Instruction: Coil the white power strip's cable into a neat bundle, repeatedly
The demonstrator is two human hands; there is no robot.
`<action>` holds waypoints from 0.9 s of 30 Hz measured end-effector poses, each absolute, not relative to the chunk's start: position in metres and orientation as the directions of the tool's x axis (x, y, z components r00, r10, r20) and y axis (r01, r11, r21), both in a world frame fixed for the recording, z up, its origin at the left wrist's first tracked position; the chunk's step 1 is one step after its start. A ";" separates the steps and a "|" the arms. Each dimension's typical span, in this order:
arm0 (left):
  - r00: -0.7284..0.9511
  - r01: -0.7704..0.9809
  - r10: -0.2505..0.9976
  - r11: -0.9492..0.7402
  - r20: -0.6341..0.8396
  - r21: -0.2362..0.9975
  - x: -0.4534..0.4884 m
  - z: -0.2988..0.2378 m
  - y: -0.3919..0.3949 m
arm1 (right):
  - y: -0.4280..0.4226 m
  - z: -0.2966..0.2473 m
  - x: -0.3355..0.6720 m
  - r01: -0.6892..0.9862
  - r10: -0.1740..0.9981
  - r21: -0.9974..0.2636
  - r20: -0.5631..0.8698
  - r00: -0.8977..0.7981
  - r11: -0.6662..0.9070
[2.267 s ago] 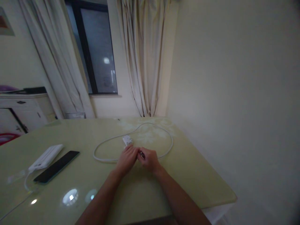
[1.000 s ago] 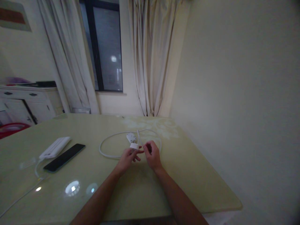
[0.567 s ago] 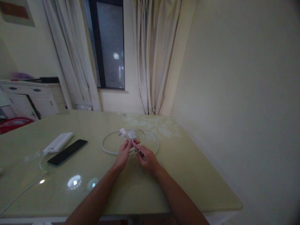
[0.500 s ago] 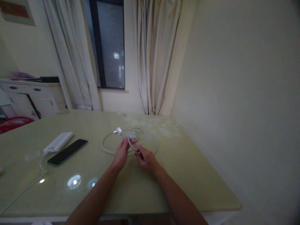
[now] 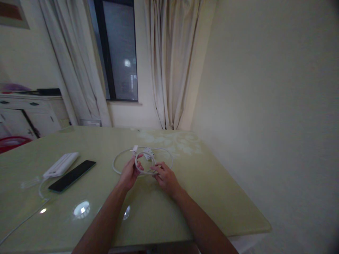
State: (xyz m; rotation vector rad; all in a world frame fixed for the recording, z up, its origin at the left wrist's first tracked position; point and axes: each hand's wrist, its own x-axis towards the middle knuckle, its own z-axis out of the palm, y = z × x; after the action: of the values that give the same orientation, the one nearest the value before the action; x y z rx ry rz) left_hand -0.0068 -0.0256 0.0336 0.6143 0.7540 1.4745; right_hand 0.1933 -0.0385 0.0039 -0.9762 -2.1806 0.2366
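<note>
Cable loop [image 5: 144, 172], btwn L hand [image 5: 129, 173], R hand [image 5: 166, 178]

The white cable [image 5: 145, 173] and its plug [image 5: 135, 149] look like smooth plastic; the counter [image 5: 159, 215] is glossy, the smartphone [image 5: 72, 176] dark and sleek, the curtain [image 5: 174, 63] matt, creased cloth.

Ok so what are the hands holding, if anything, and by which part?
A small loop of white cable: the left hand grips the loop's left side, near the plug; the right hand, its lower right.
</note>
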 end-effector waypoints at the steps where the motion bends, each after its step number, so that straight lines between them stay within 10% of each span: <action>1: -0.029 -0.658 0.996 0.041 -0.079 0.752 -0.007 0.034 -0.026 | -0.038 0.004 0.193 0.573 0.701 -0.421 0.544 -0.460 0.703; 7: 0.069 -0.597 0.995 0.096 -0.069 0.797 -0.003 0.032 -0.026 | -0.041 0.006 0.187 0.552 0.675 -0.392 0.493 -0.549 0.736; 13: -0.162 -0.036 0.982 -0.101 0.094 0.994 0.000 0.017 -0.021 | -0.038 0.002 0.186 0.583 0.695 -0.388 0.498 -0.519 0.714; 27: -0.248 0.479 0.727 -0.483 0.641 0.733 -0.003 0.018 -0.030 | -0.035 0.008 0.187 0.547 0.771 -0.567 0.577 -0.270 0.616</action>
State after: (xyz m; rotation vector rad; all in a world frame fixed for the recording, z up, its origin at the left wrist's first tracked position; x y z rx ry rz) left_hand -0.0028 -0.0304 0.0182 1.7862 1.4722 1.8113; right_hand 0.1873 -0.0353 0.0085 -1.0433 -1.9574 0.3199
